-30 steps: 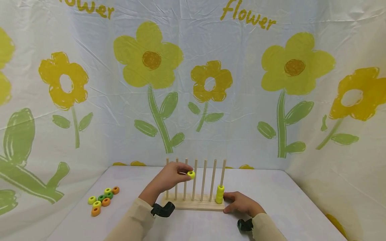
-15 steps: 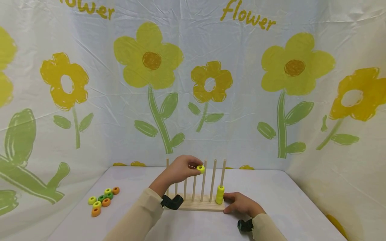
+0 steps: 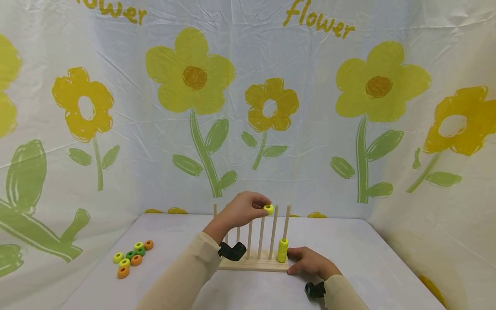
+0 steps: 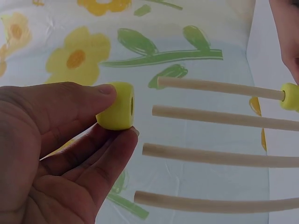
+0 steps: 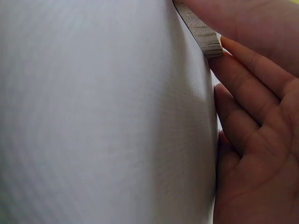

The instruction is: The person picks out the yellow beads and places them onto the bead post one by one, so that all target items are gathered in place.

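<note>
A yellow bead (image 3: 268, 209) is pinched between the thumb and fingertips of my left hand (image 3: 245, 211), raised near the tops of the pegs. In the left wrist view, the bead (image 4: 117, 107) has its hole facing the peg ends, apart from them. The wooden peg rack (image 3: 255, 264) stands upright with a row of thin pegs, the leftmost partly hidden behind my left arm. Stacked yellow beads (image 3: 283, 250) sit low on its rightmost peg. My right hand (image 3: 311, 262) holds the base's right end, thumb and fingers around the wood (image 5: 205, 39) in the right wrist view.
Several loose beads in yellow, green and orange lie together on the left of the white table (image 3: 93, 288), among them an orange bead (image 3: 123, 272) and a green bead (image 3: 140, 251). A flower-printed cloth (image 3: 310, 142) hangs behind and at both sides.
My left hand has moved right and upward along the pegs, carrying the yellow bead from near the middle pegs toward the right ones. My right hand and the rack have stayed put.
</note>
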`<state>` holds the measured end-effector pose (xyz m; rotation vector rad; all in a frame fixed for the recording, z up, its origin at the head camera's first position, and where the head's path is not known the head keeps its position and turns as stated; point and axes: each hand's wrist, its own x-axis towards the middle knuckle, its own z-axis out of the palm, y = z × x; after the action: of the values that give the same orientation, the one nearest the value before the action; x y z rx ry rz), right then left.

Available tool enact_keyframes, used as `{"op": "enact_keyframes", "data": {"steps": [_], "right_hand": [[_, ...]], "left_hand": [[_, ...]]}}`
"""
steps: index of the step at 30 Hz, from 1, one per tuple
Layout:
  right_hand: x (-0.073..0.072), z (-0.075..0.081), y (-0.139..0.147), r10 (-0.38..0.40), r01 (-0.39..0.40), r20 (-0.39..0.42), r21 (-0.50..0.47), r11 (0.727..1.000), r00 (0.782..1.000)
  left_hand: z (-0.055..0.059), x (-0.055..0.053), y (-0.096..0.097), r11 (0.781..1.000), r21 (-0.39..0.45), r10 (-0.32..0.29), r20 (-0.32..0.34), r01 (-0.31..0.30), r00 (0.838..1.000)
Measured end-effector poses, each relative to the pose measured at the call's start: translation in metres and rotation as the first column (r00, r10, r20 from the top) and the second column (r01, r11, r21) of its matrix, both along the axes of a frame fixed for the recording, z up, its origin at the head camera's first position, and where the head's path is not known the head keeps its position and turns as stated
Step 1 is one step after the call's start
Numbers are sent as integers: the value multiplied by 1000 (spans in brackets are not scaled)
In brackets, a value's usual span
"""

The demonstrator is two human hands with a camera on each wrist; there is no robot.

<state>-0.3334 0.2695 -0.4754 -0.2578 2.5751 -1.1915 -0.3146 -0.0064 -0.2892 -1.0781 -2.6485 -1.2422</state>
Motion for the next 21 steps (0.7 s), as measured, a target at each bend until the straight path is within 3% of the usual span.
{"op": "enact_keyframes", "data": {"steps": [11, 21], "right_hand": [[2, 5, 0, 15, -15, -13, 9, 1000, 1000], [2, 3, 0, 11, -11, -4, 2, 1000, 1000]], "left_hand": [[9, -10, 24, 1000, -22, -16, -25, 15, 1000], [8, -19, 42, 1000, -28, -7, -21, 7, 1000]]}}
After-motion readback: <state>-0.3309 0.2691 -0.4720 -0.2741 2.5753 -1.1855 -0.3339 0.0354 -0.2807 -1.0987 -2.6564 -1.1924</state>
